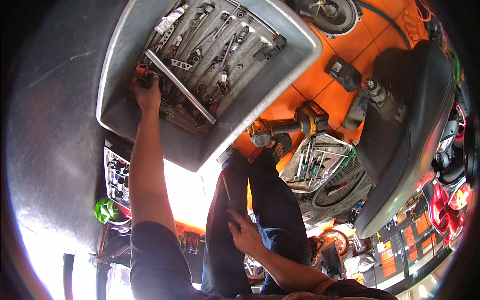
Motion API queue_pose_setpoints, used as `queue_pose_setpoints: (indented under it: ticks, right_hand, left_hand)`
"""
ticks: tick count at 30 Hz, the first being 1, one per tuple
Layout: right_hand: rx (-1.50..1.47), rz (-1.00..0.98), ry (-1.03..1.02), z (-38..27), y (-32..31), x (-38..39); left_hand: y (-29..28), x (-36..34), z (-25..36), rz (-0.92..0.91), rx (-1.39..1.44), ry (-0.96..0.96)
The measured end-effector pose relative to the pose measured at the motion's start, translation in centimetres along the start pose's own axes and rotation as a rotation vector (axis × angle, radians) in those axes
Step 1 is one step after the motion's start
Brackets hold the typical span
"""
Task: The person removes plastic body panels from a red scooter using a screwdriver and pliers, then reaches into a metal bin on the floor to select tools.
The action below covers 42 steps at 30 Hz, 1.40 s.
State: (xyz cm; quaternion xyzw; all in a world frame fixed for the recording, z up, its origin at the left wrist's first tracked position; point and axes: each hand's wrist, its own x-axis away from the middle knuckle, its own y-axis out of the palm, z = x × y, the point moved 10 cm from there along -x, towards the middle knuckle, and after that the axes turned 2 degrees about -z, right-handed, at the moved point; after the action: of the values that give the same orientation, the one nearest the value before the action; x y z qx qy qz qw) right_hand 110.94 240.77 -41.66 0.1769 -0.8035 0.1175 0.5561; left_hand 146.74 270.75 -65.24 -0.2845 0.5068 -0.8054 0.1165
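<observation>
My left hand [146, 95] reaches into a large grey tray [112, 75] at the upper left. Its fingers are bent and closed around the near end of an orange-red object [143, 70], whose kind I cannot make out. Beside it a long shiny metal tube [180, 86] lies slantwise over loose tools and small parts. My right hand [245, 234] is low in front of my legs, closed around the dark handle of a screwdriver [226, 186]. The screwdriver's thin shaft points up and away, toward the tray.
A yellow-and-black cordless power tool [272, 131] stands on the orange tiled floor [320, 55]. Right of it are a metal tray [287, 174] of hand tools and a black motorcycle seat [415, 125]. A socket set [117, 175] lies beyond my left forearm.
</observation>
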Motion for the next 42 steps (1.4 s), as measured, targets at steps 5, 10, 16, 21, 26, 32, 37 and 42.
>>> queue_pose_setpoints:
  ticks: [5, 10, 16, 21, 26, 32, 37, 42]
  right_hand:
    - [0.009, -0.096, 0.107, 0.3, 0.3, 0.2]
    - [-0.013, -0.106, 0.124, 0.3, 0.1, 0.2]
    - [-0.014, -0.084, 0.096, 1.0, 0.2, 0.5]
    - [0.008, -0.106, 0.133, 0.8, 0.2, 0.2]
    - [-0.033, -0.058, 0.073, -0.1, -0.5, -0.4]
    - [-0.042, -0.071, 0.088, 0.7, 0.2, -0.6]
    - [-0.081, -0.061, 0.095, 0.9, 0.4, -0.3]
    - [-0.064, -0.124, 0.121, -0.1, 0.7, 0.0]
  left_hand:
    - [2.4, -2.7, -2.9, -0.172, 0.372, -0.348]
    - [4.7, -2.8, -4.2, -0.27, 0.327, -0.524]
    - [6.2, 1.1, 3.1, -0.318, 0.484, -0.398]
    - [8.3, 4.9, 12.1, -0.424, 0.25, -0.142]
    - [11.1, 13.1, 24.7, -0.572, 0.457, 0.323]
    - [10.8, 18.2, 23.0, -0.471, 0.553, 0.307]
    - [4.4, 15.2, 13.5, -0.081, 0.359, 0.287]
    - [-3.1, 6.3, -4.3, 0.295, 0.202, -0.072]
